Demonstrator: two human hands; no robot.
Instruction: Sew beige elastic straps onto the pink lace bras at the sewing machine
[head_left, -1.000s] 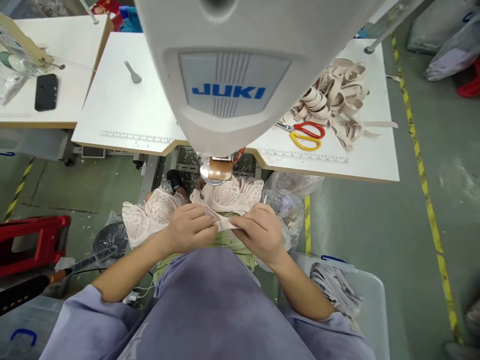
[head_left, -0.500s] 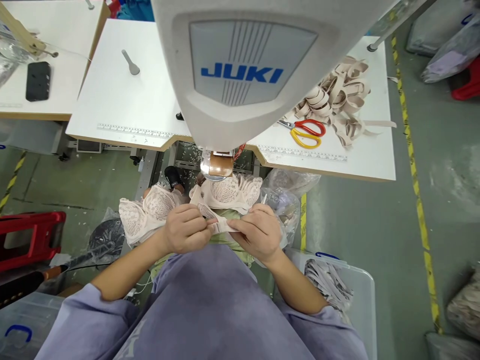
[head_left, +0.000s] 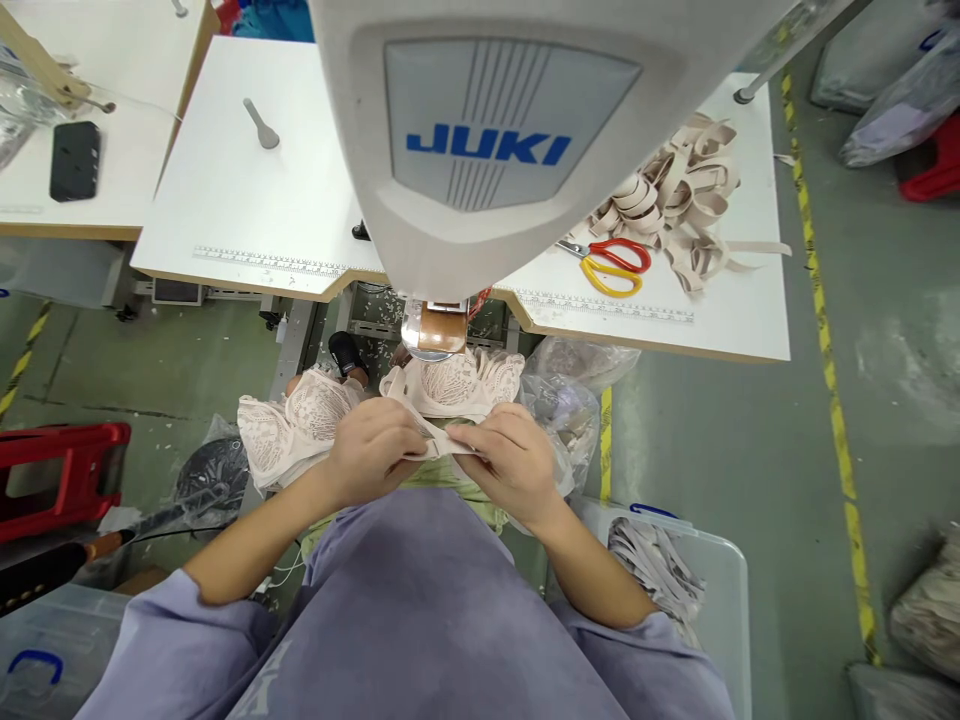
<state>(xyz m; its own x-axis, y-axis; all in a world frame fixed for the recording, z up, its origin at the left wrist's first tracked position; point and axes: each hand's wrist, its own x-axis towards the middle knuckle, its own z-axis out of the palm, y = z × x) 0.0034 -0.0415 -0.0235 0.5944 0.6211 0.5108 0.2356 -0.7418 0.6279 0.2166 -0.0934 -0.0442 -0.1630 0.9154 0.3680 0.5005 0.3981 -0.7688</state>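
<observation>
A pale pink lace bra lies under the head of a white JUKI sewing machine, its other cup hanging to the left. My left hand and my right hand sit close together just below the machine. Both pinch a narrow beige strap at the bra's edge, fingers curled round it. My purple sleeves fill the bottom of the view.
On the white table to the right lie red and yellow scissors and a heap of beige straps. A black phone lies far left. A clear bin of pale strips stands at lower right, a red stool at left.
The view has tilted a little toward the machine. My hands have closed in on each other along the strap, and my right thumb has slid left over it.
</observation>
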